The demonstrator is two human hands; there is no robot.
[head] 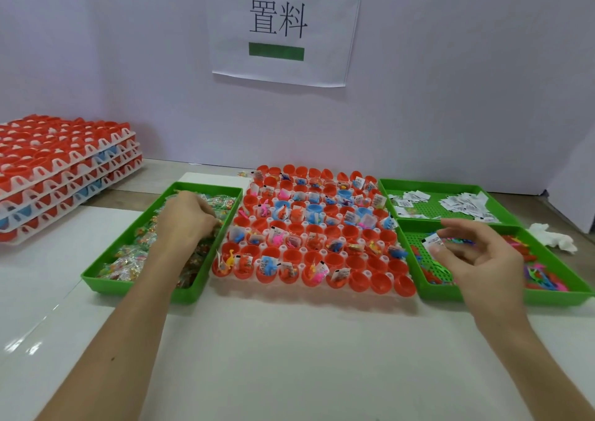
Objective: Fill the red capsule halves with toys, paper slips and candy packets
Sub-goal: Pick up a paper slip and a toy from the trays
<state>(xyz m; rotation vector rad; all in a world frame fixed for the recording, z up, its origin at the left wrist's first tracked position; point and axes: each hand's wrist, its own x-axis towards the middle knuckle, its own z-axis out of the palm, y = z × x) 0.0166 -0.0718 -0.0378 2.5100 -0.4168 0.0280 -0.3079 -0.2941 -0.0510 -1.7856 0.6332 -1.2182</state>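
Right hand (476, 255) pinches a paper slip (433, 242); empty red capsule halves (380, 280) lie at its eight o'clock; left hand (186, 219) curls among candy packets (128, 259), grip unclear

The capsule halves (357, 280) in the middle of the frame are red, with a few blue halves (313, 208) mixed in. The toys (544, 280) at the right are pink, orange and purple. The paper slip (433, 242) in my right hand (476, 253) is white with black print. The candy packets (128, 256) at the left are clear and shiny, with orange and green inside. The trays (128, 287) are bright green. The sign (283, 8) up top is white with black letters and a green bar (276, 51). The wall (128, 50) is pale purple.
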